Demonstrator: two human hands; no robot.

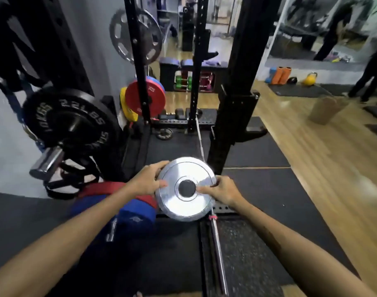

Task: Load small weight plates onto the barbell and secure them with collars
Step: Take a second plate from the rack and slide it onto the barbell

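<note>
A small shiny silver weight plate (184, 207) with a dark centre hole is held flat-faced toward me in the middle of the view. My left hand (147, 182) grips its left rim. At the plate's right side, my right hand (220, 189) holds it with fingers reaching toward the hole. A black 22 lb plate (71, 121) sits on a chrome barbell sleeve (47, 161) at the left. A second chrome bar (218, 254) runs along the floor below the silver plate, with a small red clip (213, 217) on it.
Black rack uprights (239, 86) stand just behind the plate. Red, yellow and blue plates (144, 98) hang on storage pegs. A blue and red bag (123, 213) lies at the lower left. Dumbbells, a kettlebell (310, 79) and a person's legs are at the far right.
</note>
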